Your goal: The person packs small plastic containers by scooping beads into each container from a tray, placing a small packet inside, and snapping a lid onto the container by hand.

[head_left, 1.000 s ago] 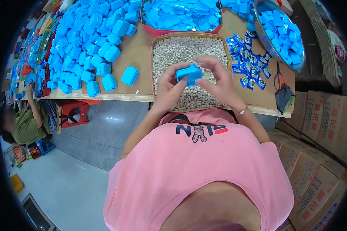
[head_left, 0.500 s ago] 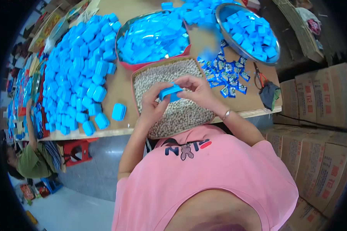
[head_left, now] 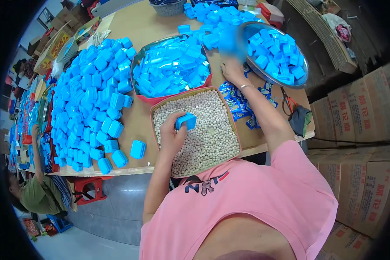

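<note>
My left hand (head_left: 171, 132) is closed round a small blue plastic box (head_left: 187, 121), held above a tray (head_left: 237, 130) filled with pale round beads or pellets (head_left: 206, 149). Further forward, my right hand (head_left: 233, 69) reaches between small blue printed sachets (head_left: 237, 104) and loose blue plastic pieces (head_left: 212, 21). A blurred blue patch covers its fingertips, so whether it grips anything is hidden. Beyond the bead tray, a red-rimmed container (head_left: 138, 93) holds shiny blue pieces (head_left: 171, 65). A metal bowl (head_left: 307, 71) of blue pieces stands to the right of that hand.
A large heap of blue boxes (head_left: 89, 104) covers the table's left side, with one box (head_left: 138, 149) lying apart. Scissors (head_left: 287, 102) and a dark cloth (head_left: 300, 119) lie near the right edge. Cartons (head_left: 355, 112) are stacked at right. Another person (head_left: 39, 195) sits at far left.
My right hand has left the blue box and moved forward and right, past the sachets. My left hand still holds the box over the beads. The camera view has tilted up.
</note>
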The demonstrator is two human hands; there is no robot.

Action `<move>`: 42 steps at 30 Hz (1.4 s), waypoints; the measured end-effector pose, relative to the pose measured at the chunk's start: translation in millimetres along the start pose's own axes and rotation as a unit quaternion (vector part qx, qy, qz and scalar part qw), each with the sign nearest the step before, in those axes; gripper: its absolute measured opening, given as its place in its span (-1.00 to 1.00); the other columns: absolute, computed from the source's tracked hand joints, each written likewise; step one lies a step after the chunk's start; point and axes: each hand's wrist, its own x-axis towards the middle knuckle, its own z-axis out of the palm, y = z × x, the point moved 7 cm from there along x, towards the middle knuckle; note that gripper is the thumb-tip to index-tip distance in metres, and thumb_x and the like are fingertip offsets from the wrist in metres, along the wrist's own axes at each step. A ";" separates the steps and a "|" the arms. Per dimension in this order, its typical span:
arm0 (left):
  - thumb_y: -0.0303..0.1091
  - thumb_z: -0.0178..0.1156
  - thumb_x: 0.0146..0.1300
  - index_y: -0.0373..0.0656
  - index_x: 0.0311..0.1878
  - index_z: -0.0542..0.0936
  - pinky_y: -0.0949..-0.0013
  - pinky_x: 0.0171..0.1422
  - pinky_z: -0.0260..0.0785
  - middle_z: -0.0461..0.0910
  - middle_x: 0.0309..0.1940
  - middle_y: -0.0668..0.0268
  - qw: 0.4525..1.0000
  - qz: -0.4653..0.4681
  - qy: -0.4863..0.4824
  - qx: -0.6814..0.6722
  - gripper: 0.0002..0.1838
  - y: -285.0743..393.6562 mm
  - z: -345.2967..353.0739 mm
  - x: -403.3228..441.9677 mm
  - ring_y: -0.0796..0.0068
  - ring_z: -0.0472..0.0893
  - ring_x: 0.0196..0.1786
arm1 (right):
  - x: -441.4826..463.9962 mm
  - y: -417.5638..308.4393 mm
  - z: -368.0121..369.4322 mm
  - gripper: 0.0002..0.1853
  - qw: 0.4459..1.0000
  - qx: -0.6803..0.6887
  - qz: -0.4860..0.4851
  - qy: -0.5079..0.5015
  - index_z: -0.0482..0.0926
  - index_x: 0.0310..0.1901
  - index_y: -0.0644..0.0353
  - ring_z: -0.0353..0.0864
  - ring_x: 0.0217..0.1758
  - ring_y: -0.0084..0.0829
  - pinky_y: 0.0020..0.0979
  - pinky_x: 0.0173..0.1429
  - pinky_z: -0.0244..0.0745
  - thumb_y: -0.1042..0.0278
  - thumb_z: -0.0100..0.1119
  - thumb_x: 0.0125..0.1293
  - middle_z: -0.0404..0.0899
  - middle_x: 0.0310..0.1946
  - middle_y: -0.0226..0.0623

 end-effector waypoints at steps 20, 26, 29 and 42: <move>-0.66 0.00 0.04 -0.25 0.06 0.53 0.46 0.00 0.39 0.59 -0.12 0.21 0.991 -0.109 -0.041 -0.062 -0.55 -10.6 5.3 -6.5 0.45 0.52 -0.15 | -181.1 174.5 -120.7 -0.84 0.940 0.116 0.282 -0.151 0.67 -0.31 0.21 0.63 -0.31 -0.13 -0.26 -0.18 0.48 0.39 0.15 0.14 0.69 -0.36 -0.20; -0.66 -0.01 0.04 -0.24 0.06 0.53 0.47 -0.06 0.40 0.59 -0.15 0.21 0.990 -0.124 -0.054 -0.031 -0.55 -15.1 9.0 -6.2 0.46 0.51 -0.20 | -176.2 169.4 -110.4 -0.82 0.944 0.192 0.242 -0.117 0.65 -0.23 0.21 0.60 -0.37 -0.23 -0.30 -0.22 0.46 0.38 0.23 0.14 0.67 -0.38 -0.26; -0.66 0.00 0.04 -0.24 0.06 0.54 0.48 -0.11 0.40 0.59 -0.18 0.22 0.993 -0.104 -0.045 -0.012 -0.55 -14.1 6.6 -8.4 0.48 0.50 -0.24 | -172.7 168.2 -87.3 -0.82 0.942 0.211 0.207 -0.162 0.64 -0.22 0.21 0.53 -0.43 -0.35 -0.38 -0.26 0.43 0.39 0.28 0.13 0.62 -0.42 -0.32; -0.65 0.01 0.06 -0.23 0.05 0.55 0.50 -0.19 0.37 0.60 -0.22 0.26 0.994 -0.098 -0.048 0.029 -0.57 -7.9 6.6 -7.5 0.52 0.48 -0.29 | -201.8 145.2 -103.1 -0.80 0.874 0.368 0.167 -0.271 0.55 -0.25 0.27 0.48 -0.44 -0.32 -0.34 -0.29 0.39 0.43 0.28 0.08 0.56 -0.43 -0.26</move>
